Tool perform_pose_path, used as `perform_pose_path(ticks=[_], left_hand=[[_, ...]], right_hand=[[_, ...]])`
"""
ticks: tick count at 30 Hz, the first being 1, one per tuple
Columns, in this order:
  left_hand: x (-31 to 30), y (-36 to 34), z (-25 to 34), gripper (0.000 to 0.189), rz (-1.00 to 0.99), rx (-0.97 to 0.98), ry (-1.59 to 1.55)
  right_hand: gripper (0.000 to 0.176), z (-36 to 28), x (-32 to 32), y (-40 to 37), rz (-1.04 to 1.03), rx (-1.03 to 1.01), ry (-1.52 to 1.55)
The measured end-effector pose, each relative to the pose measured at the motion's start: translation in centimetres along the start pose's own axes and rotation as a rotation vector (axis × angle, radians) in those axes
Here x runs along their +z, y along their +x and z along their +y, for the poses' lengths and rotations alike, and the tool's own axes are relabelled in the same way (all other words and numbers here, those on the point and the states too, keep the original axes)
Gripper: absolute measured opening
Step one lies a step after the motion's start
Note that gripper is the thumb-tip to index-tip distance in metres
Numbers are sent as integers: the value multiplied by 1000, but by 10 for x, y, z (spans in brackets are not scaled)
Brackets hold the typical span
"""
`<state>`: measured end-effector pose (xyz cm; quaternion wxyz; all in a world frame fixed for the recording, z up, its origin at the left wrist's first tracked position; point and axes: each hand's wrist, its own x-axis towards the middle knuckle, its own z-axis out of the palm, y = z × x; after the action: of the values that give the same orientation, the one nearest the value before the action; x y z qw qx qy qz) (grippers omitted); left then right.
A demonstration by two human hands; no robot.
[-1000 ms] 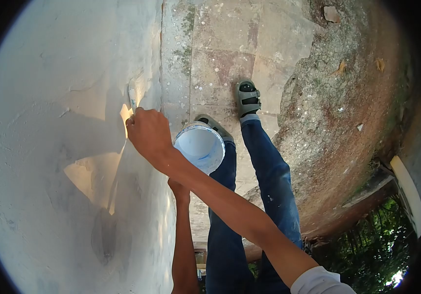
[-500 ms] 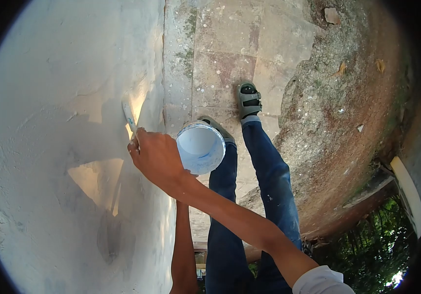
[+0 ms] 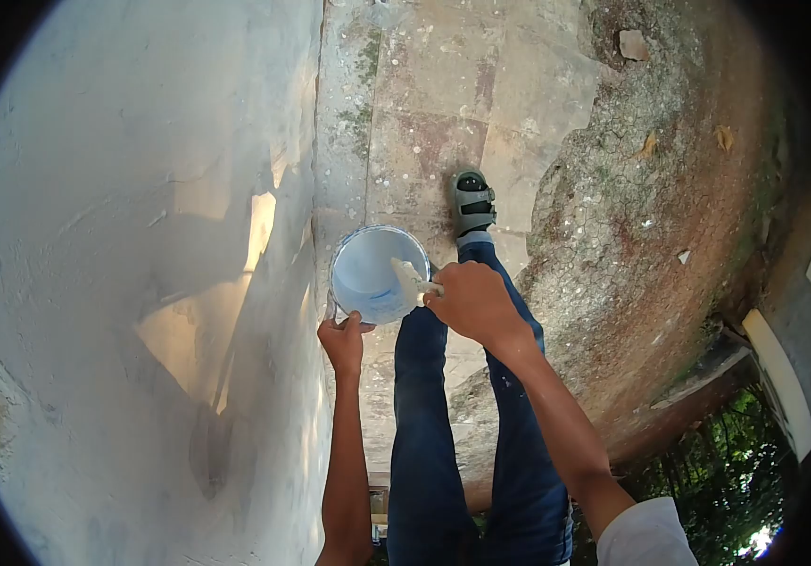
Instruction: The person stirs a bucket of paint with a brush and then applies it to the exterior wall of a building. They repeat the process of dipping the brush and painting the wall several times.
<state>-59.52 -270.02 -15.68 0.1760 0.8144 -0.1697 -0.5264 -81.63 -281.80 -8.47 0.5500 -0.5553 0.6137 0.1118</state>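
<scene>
My left hand (image 3: 344, 341) grips the near edge of a white paint bucket (image 3: 356, 269), its thumb over the rim. The bucket is tilted so that its inside shows, with pale paint and blue streaks along the wall. In my right hand (image 3: 477, 304) is a paintbrush (image 3: 409, 281), closed in the fingers by its handle. The brush head reaches over the bucket's right rim and overlaps the opening. Left of the bucket stands the whitish painted wall (image 3: 85, 283), with shadows and sunlit patches on it.
Below lies a paved walkway (image 3: 429, 75) with paint specks. Rough broken ground (image 3: 613, 208) runs along its right side. My sandalled foot (image 3: 473, 203) stands on the paving beyond the bucket. Green foliage (image 3: 717, 481) shows at the lower right.
My right hand has swung from the wall to the right, bringing the paintbrush over the bucket. My left hand, hidden before behind the right arm, now shows at the bucket's edge.
</scene>
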Motion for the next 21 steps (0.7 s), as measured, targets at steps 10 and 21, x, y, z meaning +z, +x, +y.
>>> perform_pose_path(ticks=[10,21], left_hand=[[23,-15,24,17,-16,28,25],[16,-12,30,16,-17,152,-13]], right_hand=[[20,-5,129,57,254,21,-71],[22,-1,104,47,78,-104,98]])
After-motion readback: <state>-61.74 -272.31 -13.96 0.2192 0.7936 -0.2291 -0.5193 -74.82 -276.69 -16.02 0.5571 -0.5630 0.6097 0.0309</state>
